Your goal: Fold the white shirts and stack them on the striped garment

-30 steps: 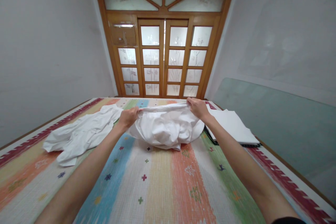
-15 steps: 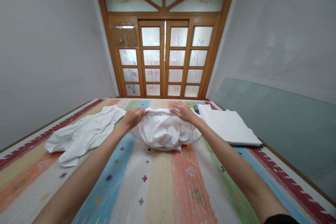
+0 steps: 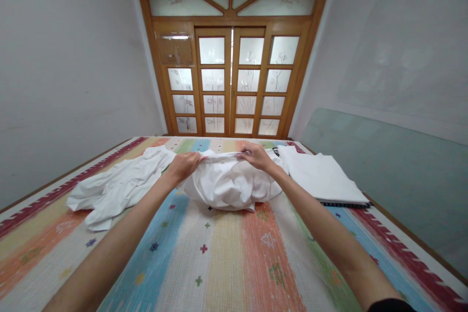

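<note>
A crumpled white garment (image 3: pixel 230 185) lies bunched up in the middle of the patterned cloth, its far edge lifted and pulled straight between my two hands. My left hand (image 3: pixel 185 165) is closed on the left end of that edge. On the right end, my right hand (image 3: pixel 254 156) pinches the fabric between thumb and fingers. The garment's exact kind is hidden by its folds, and its lower part rests on the cloth.
A colourful striped cloth (image 3: pixel 183 268) covers the surface. Left of my hands lies a loose, wrinkled white garment (image 3: pixel 120 185). To the right is a flat stack of folded white fabric (image 3: pixel 321 175) with a dark layer beneath. Wooden glazed doors (image 3: pixel 232 83) stand behind.
My right hand has gone from spread fingers resting on the garment to a pinch on its edge. That edge is now straighter between my hands.
</note>
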